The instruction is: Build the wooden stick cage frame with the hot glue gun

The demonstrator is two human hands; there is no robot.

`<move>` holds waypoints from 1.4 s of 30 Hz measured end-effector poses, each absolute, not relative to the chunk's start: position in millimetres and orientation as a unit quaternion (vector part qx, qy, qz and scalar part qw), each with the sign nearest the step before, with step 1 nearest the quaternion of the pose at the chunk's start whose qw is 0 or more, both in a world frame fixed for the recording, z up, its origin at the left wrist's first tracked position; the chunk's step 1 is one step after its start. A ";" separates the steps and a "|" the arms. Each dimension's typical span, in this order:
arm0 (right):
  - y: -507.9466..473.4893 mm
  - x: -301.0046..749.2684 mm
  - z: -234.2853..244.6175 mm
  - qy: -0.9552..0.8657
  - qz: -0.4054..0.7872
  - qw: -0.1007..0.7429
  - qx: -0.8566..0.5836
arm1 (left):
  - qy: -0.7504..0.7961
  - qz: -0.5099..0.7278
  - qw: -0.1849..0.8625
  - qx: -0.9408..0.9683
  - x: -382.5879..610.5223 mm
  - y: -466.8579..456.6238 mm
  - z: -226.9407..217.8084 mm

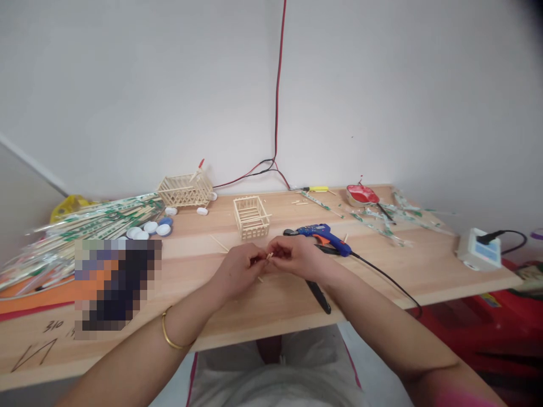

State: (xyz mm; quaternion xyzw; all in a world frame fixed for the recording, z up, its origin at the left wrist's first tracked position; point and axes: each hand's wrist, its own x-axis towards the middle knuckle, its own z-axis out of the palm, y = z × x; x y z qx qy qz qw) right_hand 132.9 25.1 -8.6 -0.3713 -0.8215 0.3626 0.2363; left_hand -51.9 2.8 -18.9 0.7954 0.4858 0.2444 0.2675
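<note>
Near the middle of the frame, just below centre, the left hand (240, 268) and the right hand (297, 257) meet over the wooden table (424, 265). Both are curled in, and their fingertips pinch a short wooden stick (269, 256) between them; the stick is small and only its pale tip shows in the gap between the two hands. A gold bangle (169, 336) sits on the left wrist, lower left of centre.

Just right of the right hand lies a blue hot-glue gun (324, 233), its black cord trailing off to the lower right. A black-handled tool (318, 295) lies under the right forearm, near the table's front edge. Just above the hands stands a small open box of sticks (251, 216), and further up and left a larger stick-built cage (185, 189) stands by the wall. Blue and white bottle caps (150, 228) lie in a cluster left of the small box, beside a heap of wrapped stick packets (85, 223) at the left edge.

At the upper right of the table are a red dish (361, 195) and scattered torn wrappers (390, 226). A white device (477, 251) sits at the far right edge. A red and black wire (278, 113) runs down the wall.
</note>
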 end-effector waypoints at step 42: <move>23.1 126.2 -16.9 -0.892 0.199 0.109 -0.390 | 0.522 0.172 0.165 0.819 -49.6 9.2 -35.8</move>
